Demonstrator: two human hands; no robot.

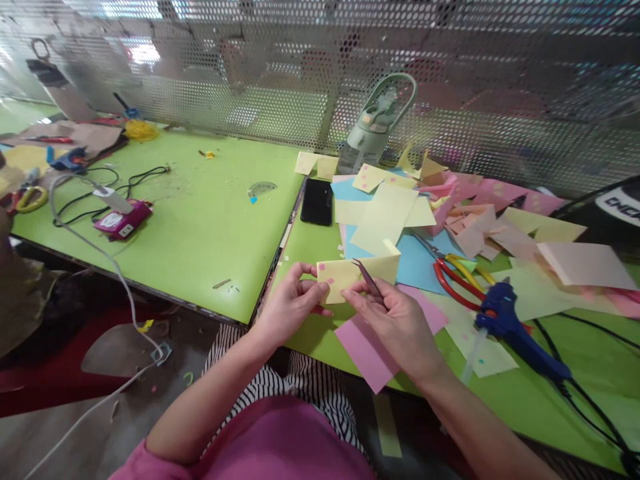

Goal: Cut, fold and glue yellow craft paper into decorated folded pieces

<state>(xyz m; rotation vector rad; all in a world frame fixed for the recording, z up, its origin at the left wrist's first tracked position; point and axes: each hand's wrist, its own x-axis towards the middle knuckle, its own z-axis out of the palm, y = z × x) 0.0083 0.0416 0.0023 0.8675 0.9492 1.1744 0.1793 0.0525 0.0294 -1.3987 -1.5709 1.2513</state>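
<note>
My left hand (295, 300) pinches the left end of a pale yellow paper strip (345, 275) that has small pink spots on it. Dark pointed tweezers (369, 279) are held in my right hand (393, 317), their tips over the front of the strip. The fingertips of that hand also touch the strip's lower edge. A pink paper sheet (367, 353) lies under my right hand at the table's front edge. Behind the strip are blue and yellow paper sheets (385, 213).
A black phone (317, 201) and a green-lidded bottle (371, 127) stand behind. Red-and-yellow-handled scissors (457, 280) and a blue glue gun (520, 333) with a cable lie right. A pink power adapter (123, 219) sits left. A person's arm shows at the far left.
</note>
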